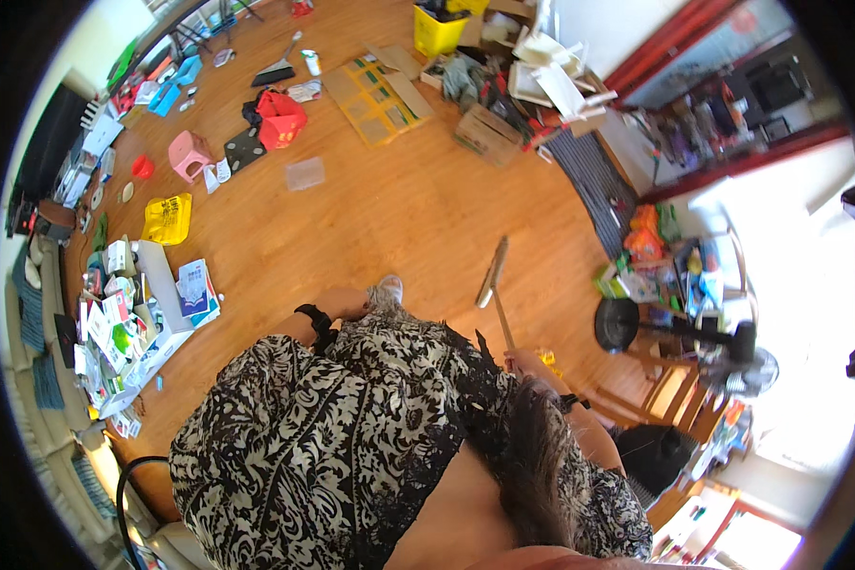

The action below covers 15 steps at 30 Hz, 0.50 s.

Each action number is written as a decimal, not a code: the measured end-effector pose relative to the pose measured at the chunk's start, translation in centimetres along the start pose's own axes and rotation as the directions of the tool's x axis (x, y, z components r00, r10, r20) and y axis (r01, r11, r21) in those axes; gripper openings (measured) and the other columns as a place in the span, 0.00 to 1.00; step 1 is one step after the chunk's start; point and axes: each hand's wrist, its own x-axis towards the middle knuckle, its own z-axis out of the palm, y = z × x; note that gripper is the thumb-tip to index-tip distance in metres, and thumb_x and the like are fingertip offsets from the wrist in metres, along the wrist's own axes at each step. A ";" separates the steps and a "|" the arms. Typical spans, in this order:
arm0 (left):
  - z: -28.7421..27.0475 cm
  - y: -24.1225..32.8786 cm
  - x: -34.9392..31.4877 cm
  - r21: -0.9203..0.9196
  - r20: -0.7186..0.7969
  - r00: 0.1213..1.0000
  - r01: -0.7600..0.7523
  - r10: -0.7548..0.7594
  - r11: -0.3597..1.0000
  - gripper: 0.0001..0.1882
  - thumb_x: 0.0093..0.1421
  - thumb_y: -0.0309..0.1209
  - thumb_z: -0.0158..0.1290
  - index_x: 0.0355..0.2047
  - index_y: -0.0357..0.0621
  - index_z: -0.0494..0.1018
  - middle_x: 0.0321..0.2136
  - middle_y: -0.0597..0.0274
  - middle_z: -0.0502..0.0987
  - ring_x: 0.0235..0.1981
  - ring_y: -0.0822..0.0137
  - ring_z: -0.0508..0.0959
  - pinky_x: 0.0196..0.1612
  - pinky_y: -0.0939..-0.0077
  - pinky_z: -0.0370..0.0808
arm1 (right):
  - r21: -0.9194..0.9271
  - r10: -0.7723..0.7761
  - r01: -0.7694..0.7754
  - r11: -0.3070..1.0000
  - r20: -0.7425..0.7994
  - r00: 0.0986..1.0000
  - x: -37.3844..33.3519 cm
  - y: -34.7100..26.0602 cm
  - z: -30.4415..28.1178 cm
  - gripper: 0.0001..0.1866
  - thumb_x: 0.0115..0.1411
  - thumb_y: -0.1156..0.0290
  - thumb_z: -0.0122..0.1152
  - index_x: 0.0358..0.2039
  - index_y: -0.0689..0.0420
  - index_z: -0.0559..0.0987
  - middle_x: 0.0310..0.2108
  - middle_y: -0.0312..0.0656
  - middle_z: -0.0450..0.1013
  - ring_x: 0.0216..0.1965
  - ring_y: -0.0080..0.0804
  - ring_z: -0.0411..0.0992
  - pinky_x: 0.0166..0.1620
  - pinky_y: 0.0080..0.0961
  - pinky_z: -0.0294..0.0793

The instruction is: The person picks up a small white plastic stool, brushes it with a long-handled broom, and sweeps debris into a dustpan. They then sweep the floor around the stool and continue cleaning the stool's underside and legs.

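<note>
My right hand [521, 361] is closed round the light handle of a long-handled broom [493, 274]. Its narrow crosswise head rests on the wooden floor ahead and to the right of me. My left hand [354, 302] is down in front of my patterned black-and-cream dress [351, 380], against the cloth. The dress and the angle hide its fingers, so I cannot make out whether it grips anything. A dark band circles each wrist. One light shoe [391, 287] shows past the hem.
Flattened cardboard [375, 100], a red bag [280, 121], a pink stool [190, 155] and a yellow bag [167, 218] lie ahead. At left, a cluttered low table [166, 347] stands by a sofa. A black fan [617, 325] and wooden chair [674, 394] are at right, near a grey mat [589, 180].
</note>
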 end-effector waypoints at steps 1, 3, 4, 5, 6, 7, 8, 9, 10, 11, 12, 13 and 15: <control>-1.2 -0.2 -0.1 -0.010 0.105 0.994 0.029 -0.028 1.000 0.16 0.60 0.33 0.45 0.21 0.38 0.74 0.18 0.50 0.72 0.18 0.54 0.69 0.25 0.57 0.68 | 0.174 0.033 -0.046 0.984 0.079 0.996 0.7 -1.1 -0.6 0.11 0.60 0.69 0.57 0.24 0.60 0.72 0.18 0.39 0.67 0.18 0.29 0.65 0.22 0.28 0.67; -5.8 -1.1 -1.1 -0.095 0.099 0.995 0.019 -0.010 0.995 0.12 0.60 0.36 0.47 0.28 0.42 0.74 0.21 0.49 0.71 0.15 0.54 0.63 0.25 0.61 0.67 | 0.335 0.041 -0.112 0.936 0.211 0.977 2.2 -4.7 -1.7 0.11 0.62 0.69 0.56 0.24 0.60 0.70 0.18 0.38 0.66 0.17 0.28 0.64 0.22 0.28 0.68; -9.0 -1.5 -2.3 -0.153 0.047 0.999 -0.011 0.018 0.988 0.12 0.60 0.36 0.47 0.29 0.42 0.74 0.21 0.49 0.71 0.16 0.54 0.63 0.25 0.61 0.67 | 0.370 -0.021 -0.063 0.927 0.220 0.975 2.8 -6.9 -2.2 0.12 0.62 0.70 0.56 0.24 0.60 0.70 0.18 0.39 0.66 0.18 0.28 0.64 0.22 0.28 0.68; -12.6 -1.6 -3.7 -0.207 -0.054 0.998 -0.049 0.039 0.977 0.12 0.60 0.36 0.47 0.29 0.42 0.73 0.21 0.49 0.71 0.16 0.54 0.63 0.26 0.61 0.67 | 0.394 0.021 -0.157 0.906 0.328 0.944 3.0 -9.0 -2.4 0.12 0.63 0.71 0.55 0.24 0.61 0.69 0.18 0.38 0.65 0.17 0.26 0.64 0.21 0.26 0.67; -16.4 -1.5 -5.9 -0.266 -0.191 0.980 -0.111 0.061 0.958 0.12 0.60 0.37 0.47 0.29 0.42 0.73 0.22 0.49 0.71 0.17 0.54 0.63 0.26 0.61 0.67 | 0.236 -0.022 -0.057 0.970 0.320 0.947 3.1 -11.3 -2.7 0.12 0.63 0.71 0.54 0.24 0.61 0.68 0.18 0.38 0.65 0.17 0.27 0.64 0.21 0.26 0.67; -20.4 -1.2 -8.5 -0.309 -0.351 0.933 -0.197 0.081 0.930 0.12 0.60 0.37 0.47 0.29 0.42 0.73 0.22 0.50 0.71 0.17 0.55 0.63 0.26 0.61 0.67 | 0.071 -0.086 0.065 0.995 0.350 0.933 2.9 -13.4 -2.8 0.11 0.63 0.71 0.54 0.24 0.61 0.68 0.18 0.38 0.65 0.17 0.27 0.65 0.21 0.26 0.68; -24.0 -0.5 -11.4 -0.321 -0.516 0.850 -0.303 0.103 0.897 0.12 0.60 0.37 0.47 0.30 0.42 0.73 0.22 0.50 0.71 0.18 0.55 0.63 0.27 0.61 0.67 | 0.095 -0.021 -0.019 0.995 0.399 0.917 2.7 -15.5 -2.9 0.11 0.62 0.71 0.55 0.24 0.61 0.69 0.18 0.39 0.66 0.18 0.28 0.66 0.22 0.27 0.68; -27.4 0.4 -14.8 -0.282 -0.674 0.726 -0.423 0.136 0.861 0.12 0.60 0.37 0.47 0.30 0.42 0.73 0.23 0.50 0.71 0.18 0.55 0.63 0.27 0.61 0.67 | 0.216 0.091 -0.206 0.954 0.448 0.889 2.5 -17.5 -3.0 0.11 0.62 0.71 0.55 0.24 0.62 0.70 0.19 0.39 0.67 0.19 0.29 0.67 0.22 0.29 0.69; -30.3 1.5 -18.2 -0.181 -0.802 0.569 -0.525 0.185 0.831 0.12 0.60 0.37 0.47 0.30 0.42 0.73 0.23 0.50 0.71 0.19 0.55 0.63 0.27 0.62 0.67 | 0.142 0.028 -0.103 0.985 0.452 0.892 2.4 -19.2 -2.6 0.11 0.61 0.71 0.56 0.24 0.62 0.71 0.19 0.40 0.67 0.19 0.29 0.68 0.22 0.29 0.69; -32.7 2.7 -21.5 -0.029 -0.884 0.387 -0.604 0.262 0.796 0.12 0.60 0.37 0.47 0.30 0.41 0.73 0.23 0.50 0.71 0.19 0.55 0.63 0.28 0.62 0.67 | 0.066 -0.031 0.005 0.998 0.393 0.919 2.5 -20.9 -2.2 0.11 0.61 0.70 0.56 0.24 0.63 0.72 0.19 0.41 0.68 0.19 0.29 0.68 0.23 0.29 0.69; -34.6 3.9 -24.7 0.147 -0.919 0.191 -0.647 0.346 0.748 0.12 0.60 0.37 0.47 0.31 0.41 0.73 0.23 0.50 0.71 0.20 0.55 0.63 0.28 0.62 0.67 | -0.014 -0.087 0.099 0.995 0.364 0.928 2.9 -22.6 -2.0 0.11 0.60 0.70 0.57 0.24 0.63 0.73 0.19 0.41 0.69 0.19 0.29 0.69 0.23 0.29 0.69; -35.9 5.2 -27.4 0.322 -0.900 0.013 -0.655 0.436 0.684 0.12 0.60 0.37 0.48 0.31 0.41 0.73 0.24 0.50 0.71 0.20 0.55 0.63 0.28 0.62 0.67 | -0.182 -0.131 0.203 0.962 0.345 0.929 3.7 -24.3 -1.5 0.12 0.60 0.69 0.58 0.24 0.65 0.75 0.20 0.43 0.71 0.18 0.29 0.69 0.22 0.29 0.69; -37.9 7.4 -30.7 0.616 -0.759 -0.288 -0.606 0.584 0.503 0.12 0.60 0.38 0.48 0.31 0.41 0.73 0.24 0.51 0.71 0.21 0.55 0.63 0.29 0.62 0.67 | -0.313 -0.153 0.240 0.919 0.279 0.948 6.2 -28.1 -0.8 0.12 0.60 0.69 0.57 0.25 0.65 0.74 0.17 0.42 0.69 0.17 0.29 0.68 0.21 0.28 0.68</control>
